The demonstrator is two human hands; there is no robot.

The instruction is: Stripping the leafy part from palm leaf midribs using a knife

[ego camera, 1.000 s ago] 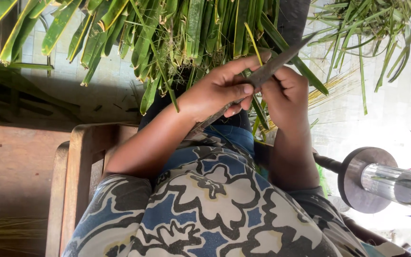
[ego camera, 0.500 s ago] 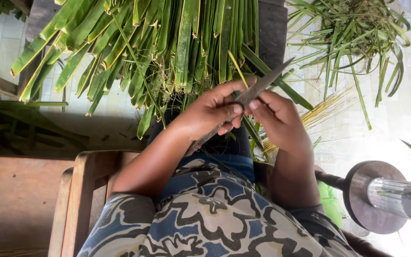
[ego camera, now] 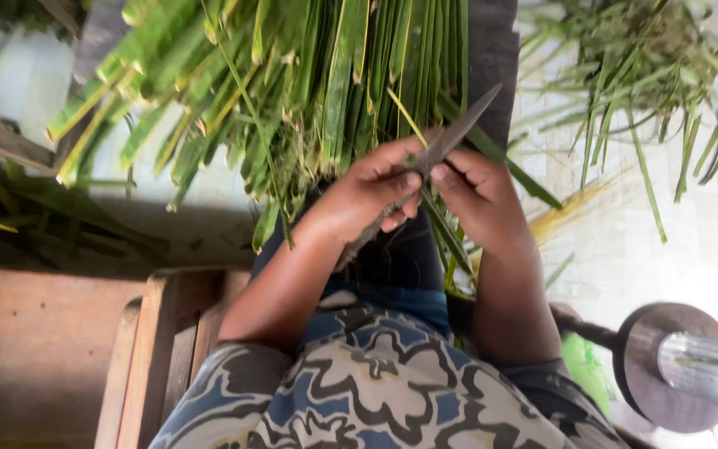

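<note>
My left hand (ego camera: 367, 195) is closed round a long dark knife (ego camera: 459, 125), whose blade points up and to the right. My right hand (ego camera: 479, 195) sits just beside the blade, its fingers pinching a narrow green leaf strip (ego camera: 446, 229) against it. A thin yellow-green rib (ego camera: 405, 112) sticks up between the two hands. Both hands work over my lap, right below a thick bundle of long green palm leaves (ego camera: 309, 83).
A wooden chair frame (ego camera: 155, 349) stands at the lower left. A loose pile of thin green leaf strips (ego camera: 633, 75) and pale yellow ribs (ego camera: 575, 208) lies on the tiled floor at the right. A dark round base with a clear tube (ego camera: 666, 366) is at lower right.
The view has shifted a little and gone blurrier. Both hands stay together on the knife and leaf strip, with the right hand's fingers slightly nearer the blade.
</note>
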